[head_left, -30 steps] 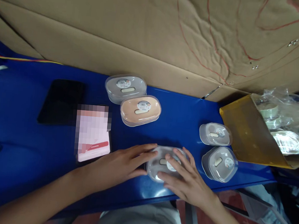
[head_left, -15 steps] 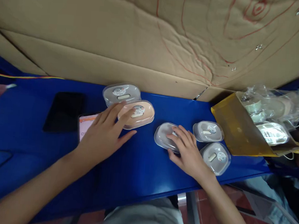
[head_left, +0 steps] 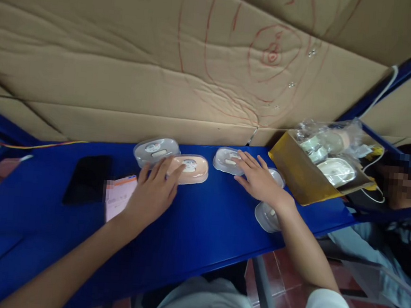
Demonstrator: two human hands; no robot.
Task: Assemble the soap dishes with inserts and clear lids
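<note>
My left hand (head_left: 155,183) is open, fingers spread, with its fingertips resting on a peach oval plastic box (head_left: 198,173) with a clear lid and a round sticker. Behind that box, to its left, sits a grey oval box (head_left: 148,155). My right hand (head_left: 260,179) has its fingers stretched out; the fingertips lie on the right side of another grey oval box (head_left: 222,162) near the cardboard wall. Partly hidden by my right hand and forearm are two more clear-lidded boxes, an upper one (head_left: 278,177) and a lower one (head_left: 265,219).
A phone with a lit screen (head_left: 118,197) lies by my left wrist, and a black flat object (head_left: 87,178) beside it. A yellow-sided carton (head_left: 293,170) of bagged items stands at the right, near another person (head_left: 405,241). Cardboard (head_left: 125,86) backs the blue table (head_left: 199,229).
My right hand has pushed a grey box back toward the cardboard wall. My left hand stays at the peach box. The whole view has shifted, with more of the right side in sight.
</note>
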